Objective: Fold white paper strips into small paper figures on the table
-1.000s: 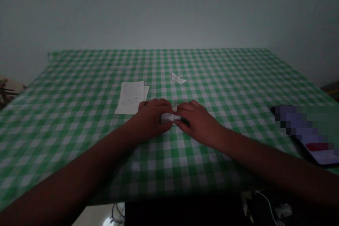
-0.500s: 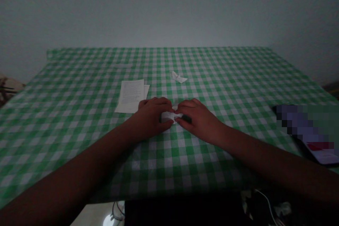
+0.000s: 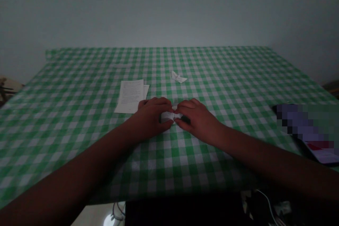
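Observation:
A small folded piece of printed paper lies between my two hands, just above the tablecloth. My left hand curls around its left part, fingers along the far edge and thumb along the near edge. From the other side, my right hand grips the right part with bent fingers and thumb. Both sets of fingertips almost meet at the paper's middle. Much of the paper is hidden under the fingers. Beyond the hands sits another folded piece of printed paper. Printed sheets lie stacked left of my left hand.
A green and white checked tablecloth covers the table, which reaches back to a plain wall. At the right edge lies a dark-framed device, its screen partly blurred out. Cables show below the table's front edge.
My right hand has shifted very slightly at the paper's near edge. My left hand and the other papers look the same.

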`<state>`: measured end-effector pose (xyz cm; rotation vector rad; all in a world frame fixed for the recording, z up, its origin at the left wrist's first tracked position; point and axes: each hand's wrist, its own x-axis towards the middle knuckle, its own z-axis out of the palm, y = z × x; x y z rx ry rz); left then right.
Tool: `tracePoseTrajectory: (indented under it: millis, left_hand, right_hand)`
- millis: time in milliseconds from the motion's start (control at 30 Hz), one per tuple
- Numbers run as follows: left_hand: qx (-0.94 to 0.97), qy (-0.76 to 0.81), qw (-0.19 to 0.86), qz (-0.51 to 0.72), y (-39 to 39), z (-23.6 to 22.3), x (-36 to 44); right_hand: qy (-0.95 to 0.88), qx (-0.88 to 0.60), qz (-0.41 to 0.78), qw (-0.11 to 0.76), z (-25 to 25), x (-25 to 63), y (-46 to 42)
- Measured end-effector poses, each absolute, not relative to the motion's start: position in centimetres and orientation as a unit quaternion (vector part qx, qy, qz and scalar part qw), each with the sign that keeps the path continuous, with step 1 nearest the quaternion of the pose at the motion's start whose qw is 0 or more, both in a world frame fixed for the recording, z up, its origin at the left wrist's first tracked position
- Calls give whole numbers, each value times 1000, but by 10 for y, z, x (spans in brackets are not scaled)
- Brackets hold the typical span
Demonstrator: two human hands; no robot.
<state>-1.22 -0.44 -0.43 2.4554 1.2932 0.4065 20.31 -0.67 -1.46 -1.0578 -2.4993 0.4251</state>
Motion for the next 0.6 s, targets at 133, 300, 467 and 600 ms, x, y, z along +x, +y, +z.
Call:
tracePoseTrajectory:
  millis: [133, 300, 467, 600]
  left_hand:
    - [865, 450, 163, 151, -5, -4, -12]
    - [864, 450, 172, 144, -5, -3, -14]
    - [866, 448, 175, 139, -6, -2, -15]
    - [866, 448, 179, 133, -7, -1, -15]
  right_hand:
    - [-896, -380, 135, 186, -15, 203, -8]
    - [-894, -389, 125, 183, -14, 201, -11]
    - [-896, -364, 158, 197, -10, 203, -7]
    - [-904, -343, 173, 189, -4, 209, -5]
